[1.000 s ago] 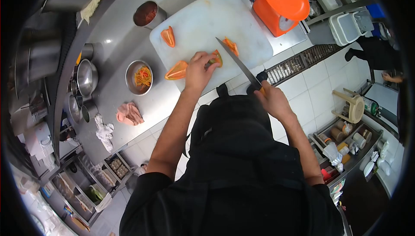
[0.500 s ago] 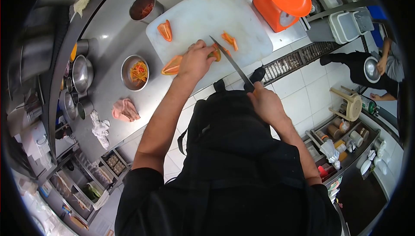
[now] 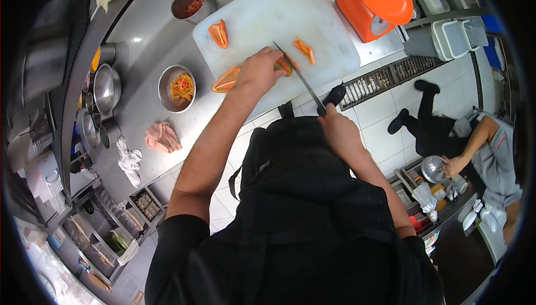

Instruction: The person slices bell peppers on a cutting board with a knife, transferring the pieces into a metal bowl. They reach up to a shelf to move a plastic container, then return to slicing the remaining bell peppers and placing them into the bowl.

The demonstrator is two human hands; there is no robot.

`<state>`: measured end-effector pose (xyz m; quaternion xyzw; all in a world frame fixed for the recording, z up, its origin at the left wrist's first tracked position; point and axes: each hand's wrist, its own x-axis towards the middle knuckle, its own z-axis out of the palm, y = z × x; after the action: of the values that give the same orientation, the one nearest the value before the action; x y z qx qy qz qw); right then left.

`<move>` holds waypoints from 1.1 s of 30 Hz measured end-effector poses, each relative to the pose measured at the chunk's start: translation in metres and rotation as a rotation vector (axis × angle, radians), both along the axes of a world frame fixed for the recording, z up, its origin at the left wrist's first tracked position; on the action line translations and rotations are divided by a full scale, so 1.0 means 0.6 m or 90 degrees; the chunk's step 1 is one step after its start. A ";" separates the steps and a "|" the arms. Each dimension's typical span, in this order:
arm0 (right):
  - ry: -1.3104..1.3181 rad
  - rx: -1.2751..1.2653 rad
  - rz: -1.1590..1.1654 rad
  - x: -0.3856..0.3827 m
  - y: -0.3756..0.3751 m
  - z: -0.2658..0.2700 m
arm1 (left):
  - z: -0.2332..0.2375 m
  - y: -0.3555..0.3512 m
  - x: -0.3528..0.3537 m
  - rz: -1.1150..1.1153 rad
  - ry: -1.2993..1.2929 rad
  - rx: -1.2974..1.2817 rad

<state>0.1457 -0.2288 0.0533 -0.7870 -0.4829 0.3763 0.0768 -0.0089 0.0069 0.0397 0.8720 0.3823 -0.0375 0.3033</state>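
The left hand point(image 3: 258, 72) is pressing down, fingers curled, on a pepper piece point(image 3: 283, 66) that is lying on the white cutting board point(image 3: 268, 14), near the board's edge closest to the person. Only the piece's right end is showing past the fingers: glossy orange skin with a greenish patch. The right hand point(image 3: 338, 130) is gripping the dark handle of a knife point(image 3: 298, 76), whose long blade is slanting up across the board and meeting the pepper piece just beside the left fingertips.

A few thin orange strips point(image 3: 305, 49) are lying on the board just beyond the blade. A larger orange wedge point(image 3: 226, 80) is sitting by the left wrist, and another wedge point(image 3: 219, 33) is resting further up the board. On the steel bench point(image 3: 145, 42), a small bowl point(image 3: 176, 88) is holding cut strips, and a pink cloth point(image 3: 162, 137) is lying near it. An orange scale point(image 3: 379, 0) is standing beside the board.
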 end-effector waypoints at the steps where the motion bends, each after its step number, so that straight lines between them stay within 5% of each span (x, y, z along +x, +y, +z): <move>1: 0.001 0.013 0.000 -0.003 0.011 -0.009 | -0.001 0.001 0.000 -0.007 0.001 0.004; 33: -0.004 0.035 0.032 0.007 0.021 0.030 | -0.028 -0.025 -0.018 0.080 -0.106 0.029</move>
<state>0.1496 -0.2164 0.0712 -0.7734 -0.5128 0.3621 0.0876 -0.0200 -0.0081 0.0227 0.8530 0.4105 0.0629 0.3159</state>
